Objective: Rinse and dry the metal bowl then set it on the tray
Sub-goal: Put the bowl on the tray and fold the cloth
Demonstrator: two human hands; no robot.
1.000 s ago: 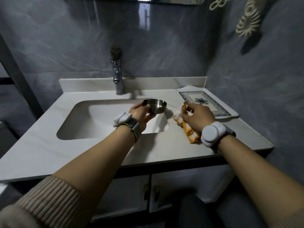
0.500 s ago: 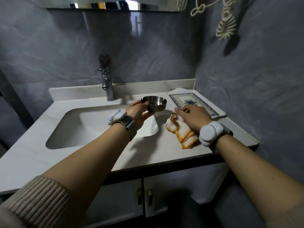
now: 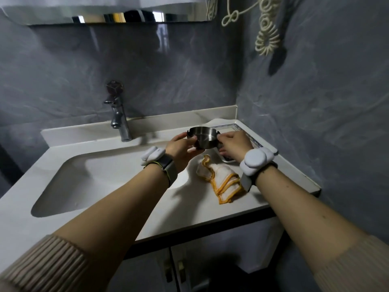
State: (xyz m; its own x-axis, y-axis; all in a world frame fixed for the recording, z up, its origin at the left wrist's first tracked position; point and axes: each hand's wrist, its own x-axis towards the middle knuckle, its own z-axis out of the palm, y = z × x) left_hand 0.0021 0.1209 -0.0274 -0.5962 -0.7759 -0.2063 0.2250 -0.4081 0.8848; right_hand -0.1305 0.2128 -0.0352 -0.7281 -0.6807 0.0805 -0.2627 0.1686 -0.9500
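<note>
A small round metal bowl (image 3: 203, 137) with notches in its rim is held upright above the counter, just right of the sink basin (image 3: 109, 175). My left hand (image 3: 181, 149) grips its left side and base. My right hand (image 3: 233, 144) touches its right rim, fingers curled on it. A white cloth with orange edging (image 3: 221, 180) lies loose on the counter below the bowl. The patterned tray (image 3: 237, 128) sits in the back right corner, mostly hidden behind my right hand.
A chrome faucet (image 3: 119, 121) stands behind the basin. Grey walls close in at the back and right, with a mirror (image 3: 109, 11) above and a woven ornament (image 3: 267, 36) hanging on the wall. Cabinet doors (image 3: 174, 268) lie under the counter.
My right hand let go of the cloth and rose to the bowl's right rim. The bowl shifted right, toward the tray. The cloth now lies free on the counter.
</note>
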